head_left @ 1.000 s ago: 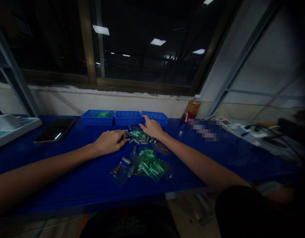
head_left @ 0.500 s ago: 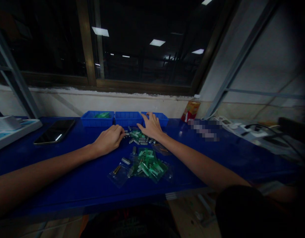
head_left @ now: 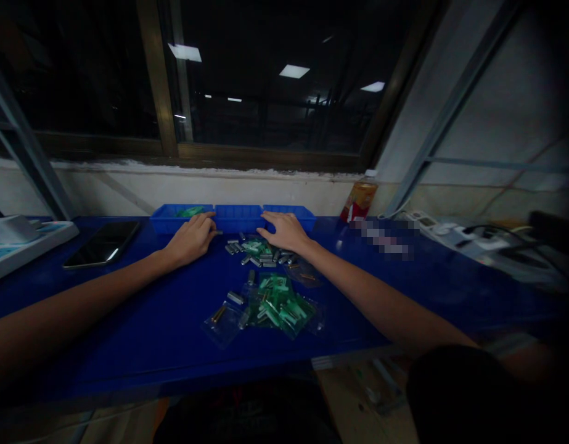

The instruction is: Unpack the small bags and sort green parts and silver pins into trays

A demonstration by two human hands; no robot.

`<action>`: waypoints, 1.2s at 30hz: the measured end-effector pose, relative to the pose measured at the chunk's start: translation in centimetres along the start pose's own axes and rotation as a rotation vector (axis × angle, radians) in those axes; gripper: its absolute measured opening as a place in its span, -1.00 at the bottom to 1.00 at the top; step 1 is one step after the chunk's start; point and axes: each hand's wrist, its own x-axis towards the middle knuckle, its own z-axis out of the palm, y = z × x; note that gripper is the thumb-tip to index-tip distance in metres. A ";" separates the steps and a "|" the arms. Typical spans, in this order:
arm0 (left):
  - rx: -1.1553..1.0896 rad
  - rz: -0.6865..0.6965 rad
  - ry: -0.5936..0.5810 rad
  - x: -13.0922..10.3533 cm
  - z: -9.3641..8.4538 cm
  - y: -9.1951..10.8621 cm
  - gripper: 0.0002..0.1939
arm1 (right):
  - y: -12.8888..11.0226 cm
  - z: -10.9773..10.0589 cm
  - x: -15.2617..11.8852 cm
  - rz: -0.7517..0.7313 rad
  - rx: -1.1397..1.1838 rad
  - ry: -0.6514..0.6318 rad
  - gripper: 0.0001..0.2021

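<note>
The left hand [head_left: 190, 240] is apparently pinching a metal cylinder [head_left: 219, 232] before the blue trays [head_left: 238, 226], while the right hand [head_left: 286, 231], thumb and fingers spread, is hanging beside loose cylinders [head_left: 268, 264] on the bench [head_left: 150, 333], risking scattering them by brushing.

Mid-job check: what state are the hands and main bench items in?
Left hand: curled, grip on grey piece unclear
Right hand: open
Left blue bin: holding green pieces
Metal cylinders: loose, scattered
Green packets: heaped
Phone: flat, screen dark
Bottle: standing
Left power strip: adapter plugged in
</note>
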 end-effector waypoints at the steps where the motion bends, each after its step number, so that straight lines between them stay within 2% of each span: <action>1: -0.010 0.013 0.006 0.1 0.1 0.0 -0.83 | 0.1 0.0 0.1 -0.012 0.006 -0.002 -0.54; 8: -0.073 0.069 0.053 0.0 0.2 -0.1 -0.85 | 0.4 0.3 0.3 -0.027 0.017 0.020 -0.56; 20: -0.039 0.076 0.055 -0.9 -0.8 1.7 -0.81 | 0.0 -0.1 -0.5 -0.040 0.044 0.019 -0.58; 30: -0.021 0.048 0.151 -0.9 -0.5 1.7 -0.85 | 0.7 -0.2 -0.4 -0.133 0.236 0.113 -0.77; 33: -0.006 0.075 0.159 -1.0 -0.9 2.0 -0.84 | 0.6 -0.2 -0.5 -0.137 0.175 0.133 -0.76; 36: -0.003 0.127 0.162 -1.1 -1.7 3.2 -0.83 | -0.1 -0.7 -0.7 -0.138 0.083 0.170 -0.75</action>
